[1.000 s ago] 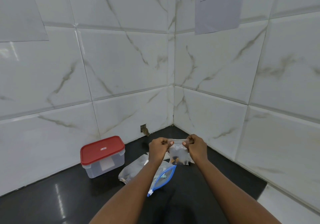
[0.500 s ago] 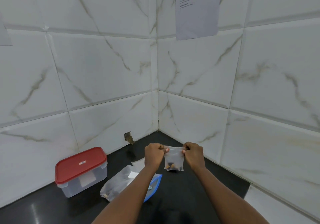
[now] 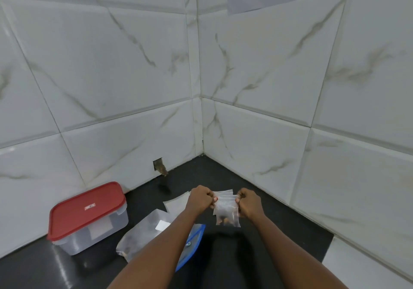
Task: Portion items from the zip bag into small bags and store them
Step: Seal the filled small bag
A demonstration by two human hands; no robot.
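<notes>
A small clear bag (image 3: pixel 226 212) with a few brown pieces at its bottom hangs above the black counter. My left hand (image 3: pixel 201 200) pinches its top left corner and my right hand (image 3: pixel 249 202) pinches its top right corner. The large zip bag (image 3: pixel 145 232) with a blue zipper edge lies on the counter under my left forearm, partly hidden, with dark items inside. Several empty small bags (image 3: pixel 176 203) lie flat behind my hands.
A clear storage box with a red lid (image 3: pixel 87 208) stands at the left against the tiled wall. The black counter (image 3: pixel 268 244) ends in a tiled corner behind my hands. A small hole (image 3: pixel 159 167) marks the wall base.
The view has tilted and shifted. Both hands still hold the small bag's top, now slightly further apart along its upper edge.
</notes>
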